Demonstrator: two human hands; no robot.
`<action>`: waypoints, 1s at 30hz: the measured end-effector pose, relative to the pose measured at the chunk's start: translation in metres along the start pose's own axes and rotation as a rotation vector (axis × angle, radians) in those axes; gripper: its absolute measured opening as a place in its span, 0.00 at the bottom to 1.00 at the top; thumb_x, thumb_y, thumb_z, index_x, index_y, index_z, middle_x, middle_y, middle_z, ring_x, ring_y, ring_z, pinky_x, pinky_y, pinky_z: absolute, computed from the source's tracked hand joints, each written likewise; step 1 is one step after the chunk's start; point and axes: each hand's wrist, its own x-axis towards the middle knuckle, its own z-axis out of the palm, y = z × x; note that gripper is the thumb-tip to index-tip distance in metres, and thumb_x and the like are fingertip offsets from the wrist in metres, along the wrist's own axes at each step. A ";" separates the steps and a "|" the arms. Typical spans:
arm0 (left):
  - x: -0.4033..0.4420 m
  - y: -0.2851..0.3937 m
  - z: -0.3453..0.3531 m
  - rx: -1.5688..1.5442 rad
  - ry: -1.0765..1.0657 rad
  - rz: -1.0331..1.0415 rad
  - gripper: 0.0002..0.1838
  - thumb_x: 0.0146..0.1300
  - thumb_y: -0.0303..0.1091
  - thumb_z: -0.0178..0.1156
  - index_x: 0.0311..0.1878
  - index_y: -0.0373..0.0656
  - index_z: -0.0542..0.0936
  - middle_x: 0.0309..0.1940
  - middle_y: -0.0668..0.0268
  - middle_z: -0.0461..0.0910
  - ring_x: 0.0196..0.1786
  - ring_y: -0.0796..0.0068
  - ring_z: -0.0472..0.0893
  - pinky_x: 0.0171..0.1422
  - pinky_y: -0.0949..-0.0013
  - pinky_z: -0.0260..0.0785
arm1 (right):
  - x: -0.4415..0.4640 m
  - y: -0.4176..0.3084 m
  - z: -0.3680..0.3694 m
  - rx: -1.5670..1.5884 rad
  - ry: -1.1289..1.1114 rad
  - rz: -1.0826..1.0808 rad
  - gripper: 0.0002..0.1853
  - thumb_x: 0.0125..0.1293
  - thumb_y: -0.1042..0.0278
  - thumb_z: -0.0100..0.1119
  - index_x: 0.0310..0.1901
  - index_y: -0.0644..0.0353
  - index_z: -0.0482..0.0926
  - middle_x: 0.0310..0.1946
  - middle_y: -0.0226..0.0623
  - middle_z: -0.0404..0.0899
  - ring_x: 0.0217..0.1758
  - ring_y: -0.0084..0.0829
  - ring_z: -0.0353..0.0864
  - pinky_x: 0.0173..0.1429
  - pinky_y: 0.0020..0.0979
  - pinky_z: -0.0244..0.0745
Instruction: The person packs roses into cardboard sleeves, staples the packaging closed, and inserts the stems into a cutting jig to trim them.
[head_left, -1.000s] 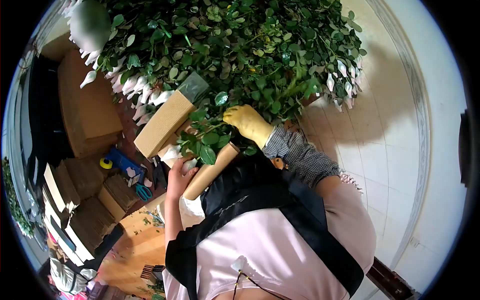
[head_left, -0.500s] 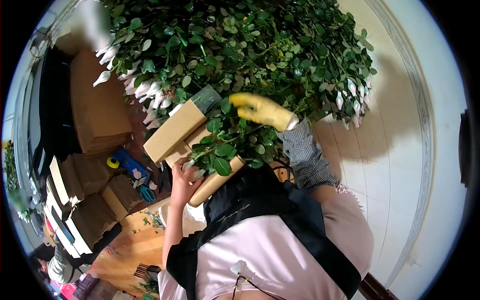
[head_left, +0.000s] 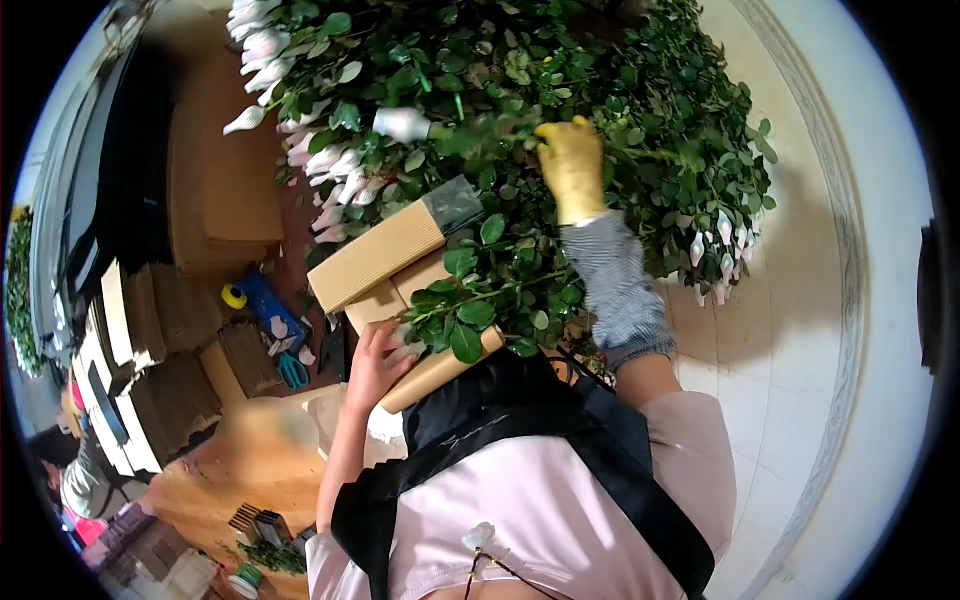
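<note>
My left hand (head_left: 372, 368), bare, has its fingers bent round pale wrapped rose buds (head_left: 403, 355) at the left end of a small leafy bunch (head_left: 468, 314). This bunch lies between brown cardboard and a rolled brown paper edge (head_left: 445, 370). Over the big rose pile, my right hand (head_left: 574, 160), in a yellow glove, is closed on the leafy stem of one rose. That rose's white wrapped bud (head_left: 402, 124) points left, blurred by motion. A corrugated cardboard piece (head_left: 378, 258) with clear plastic at its end (head_left: 453, 204) sits just above the bunch.
A large heap of leafy roses (head_left: 500, 60) spans the top. On the left are cardboard stacks (head_left: 225, 170), a blue tray (head_left: 272, 305), a yellow tape measure (head_left: 234, 296) and teal scissors (head_left: 293, 371). A person (head_left: 85, 480) is at the far lower left.
My gloved hand has moved up and right over the pile, from open to closed on a single rose. My left hand stays at the bunch. The view has shifted slightly.
</note>
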 end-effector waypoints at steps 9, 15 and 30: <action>0.005 0.001 -0.010 0.134 -0.120 0.034 0.20 0.61 0.27 0.66 0.56 0.36 0.80 0.47 0.55 0.79 0.45 0.58 0.85 0.51 0.63 0.77 | -0.050 -0.062 -0.104 0.416 -0.361 -0.217 0.16 0.52 0.81 0.72 0.41 0.52 0.83 0.39 0.37 0.86 0.54 0.43 0.83 0.70 0.44 0.73; 0.008 0.015 -0.012 0.279 -0.121 0.017 0.18 0.60 0.29 0.68 0.54 0.37 0.82 0.49 0.59 0.80 0.49 0.56 0.83 0.54 0.58 0.76 | -0.138 -0.069 0.013 0.118 -0.535 -0.415 0.06 0.54 0.73 0.60 0.26 0.47 0.80 0.26 0.31 0.81 0.38 0.36 0.83 0.60 0.41 0.76; 0.019 0.023 -0.008 0.571 -0.085 0.187 0.17 0.54 0.32 0.73 0.46 0.42 0.82 0.56 0.51 0.70 0.56 0.46 0.70 0.61 0.50 0.68 | -0.142 -0.106 -0.002 -0.111 -0.778 -0.054 0.14 0.63 0.70 0.59 0.50 0.49 0.84 0.46 0.33 0.86 0.51 0.35 0.85 0.62 0.36 0.73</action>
